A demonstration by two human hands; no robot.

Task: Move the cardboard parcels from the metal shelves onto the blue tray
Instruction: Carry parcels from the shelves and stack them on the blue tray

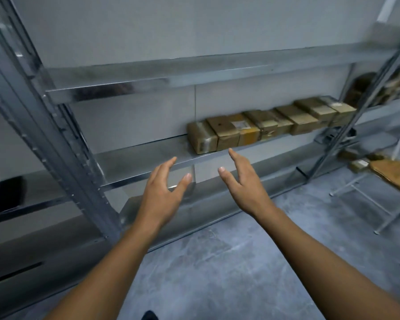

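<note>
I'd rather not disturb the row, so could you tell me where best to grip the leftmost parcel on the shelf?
Probably by its left face and front end, coming from the front-left. The leftmost parcel sits at the back of the shelf, its right side against the next parcel, so only left, top and front are free.

You are standing in a storeroom or small warehouse. Before you runs a galvanised steel shelving rack (171,75) with bolted, perforated metal uprights (56,135), set against a plain grey wall (148,31). A row of brown taped cardboard parcels (263,125) with labels sits side by side along the back edge of the middle shelf (146,158). The floor (217,262) is bare mottled grey concrete, and a neighbouring bay (365,88) at the right holds more brown goods.
</note>
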